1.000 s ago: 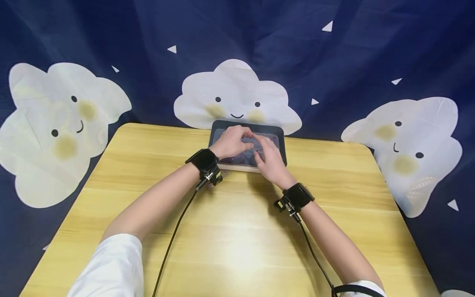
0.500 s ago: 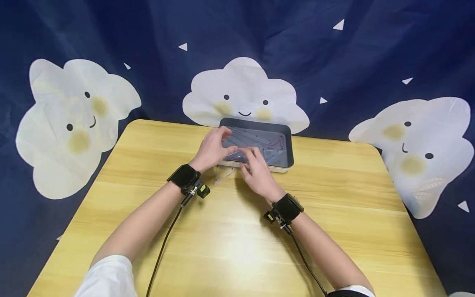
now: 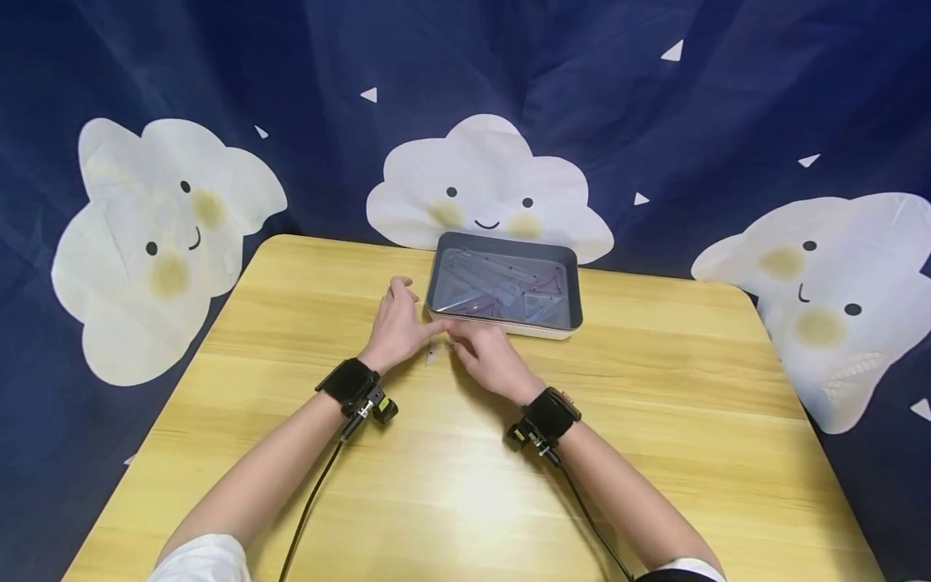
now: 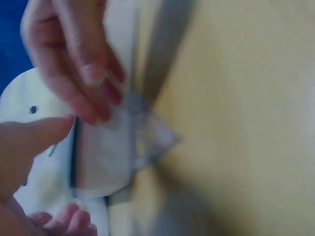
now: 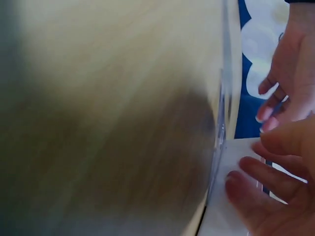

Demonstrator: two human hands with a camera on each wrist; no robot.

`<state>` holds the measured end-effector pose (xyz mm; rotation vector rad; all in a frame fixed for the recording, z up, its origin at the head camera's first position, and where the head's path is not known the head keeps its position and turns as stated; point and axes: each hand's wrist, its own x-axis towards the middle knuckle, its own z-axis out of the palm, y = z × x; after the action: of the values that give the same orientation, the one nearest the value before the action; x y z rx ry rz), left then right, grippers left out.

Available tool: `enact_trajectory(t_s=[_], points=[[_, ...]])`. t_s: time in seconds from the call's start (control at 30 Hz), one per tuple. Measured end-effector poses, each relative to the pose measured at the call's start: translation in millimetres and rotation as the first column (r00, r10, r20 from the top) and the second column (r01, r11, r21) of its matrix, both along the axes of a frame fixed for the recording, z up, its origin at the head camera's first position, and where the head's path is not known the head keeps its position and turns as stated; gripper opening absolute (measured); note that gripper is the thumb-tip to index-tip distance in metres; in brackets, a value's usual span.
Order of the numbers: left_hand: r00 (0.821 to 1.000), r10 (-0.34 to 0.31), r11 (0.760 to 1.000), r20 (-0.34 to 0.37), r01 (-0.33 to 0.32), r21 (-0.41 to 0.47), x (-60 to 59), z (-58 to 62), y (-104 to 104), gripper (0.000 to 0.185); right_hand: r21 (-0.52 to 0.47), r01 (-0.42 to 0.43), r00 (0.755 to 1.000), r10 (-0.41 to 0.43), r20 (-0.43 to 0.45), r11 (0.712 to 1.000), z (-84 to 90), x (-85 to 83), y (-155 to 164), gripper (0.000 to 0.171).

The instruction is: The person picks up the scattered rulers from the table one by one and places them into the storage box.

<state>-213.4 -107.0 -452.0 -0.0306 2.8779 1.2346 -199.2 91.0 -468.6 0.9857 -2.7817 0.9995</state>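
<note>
Just in front of the tray's near edge, our two hands meet low over the pale wooden worktop (image 3: 465,485). Our left hand (image 3: 398,323) and right hand (image 3: 489,356) come together at the fingertips on a small clear plastic set square (image 3: 435,353), a thin see-through triangle lying at or just above the wood; the left-wrist view shows one pointed corner of it (image 4: 160,140) jutting past the fingers. Both hands seem to pinch it lightly between thumb and fingers, though blur in the wrist views keeps us from being sure of each grip.

To handle this well, we judge it best to hold the piece by its edges, since clear plastic is slippery and hard to see against the wood. Keeping it flat and low should stop it flexing or skidding away, and one hand should steady it while the other adjusts.

Just beyond our fingers sits the shallow rectangular tray with a dark grey inside and pale outer wall (image 3: 575,275). It holds several more clear plastic rulers and triangles (image 3: 502,287), overlapping loosely; we cannot count them. Behind the worktop hangs a navy cloth printed with smiling white clouds (image 3: 487,190).
</note>
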Motion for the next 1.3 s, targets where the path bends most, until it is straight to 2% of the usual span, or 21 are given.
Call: enact_trajectory(t_s=[0.1,0.23,0.43,0.57,0.73,0.83,1.03,1.3], points=[[0.999,0.008,0.998,0.034,-0.006,-0.068,5.5,-9.8,0.4,0.101,0.07,-0.041,0.999,0.041,-0.005,0.997,-2.6,1.1,-0.7,0.02],[0.998,-0.011,0.993,0.058,0.018,-0.116,8.5,-18.1,-2.1,0.092,0.115,-0.074,0.996,0.079,-0.032,0.991,-3.7,1.7,-1.2,0.015],[0.991,-0.109,0.979,0.078,0.121,-0.166,11.2,-27.3,-6.4,0.082,0.119,-0.115,0.991,0.122,-0.049,0.986,-2.8,3.0,-0.7,0.013],[0.981,-0.172,0.969,0.093,0.186,-0.164,13.6,-28.1,-7.3,0.076,0.108,-0.125,0.991,0.13,-0.043,0.986,-3.2,3.3,0.6,0.019],[0.956,-0.272,0.942,0.114,0.288,-0.17,17.1,-23.4,-6.7,0.066,0.15,-0.096,0.995,0.101,-0.024,0.984,-5.4,2.0,3.0,0.043],[0.939,-0.318,0.923,0.129,0.338,-0.183,18.4,-23.7,-7.8,0.069,0.186,-0.09,0.996,0.088,0.017,0.978,-4.2,0.9,3.9,0.054],[0.907,-0.386,0.896,0.168,0.412,-0.165,20.6,-22.7,-12.3,0.068,0.257,-0.09,0.995,0.075,0.066,0.962,0.1,0.0,2.9,0.054],[0.866,-0.462,0.85,0.19,0.494,-0.185,20.0,-17.9,-11.0,0.069,0.263,-0.069,0.997,0.055,0.061,0.962,-1.0,-0.5,0.6,0.048]])
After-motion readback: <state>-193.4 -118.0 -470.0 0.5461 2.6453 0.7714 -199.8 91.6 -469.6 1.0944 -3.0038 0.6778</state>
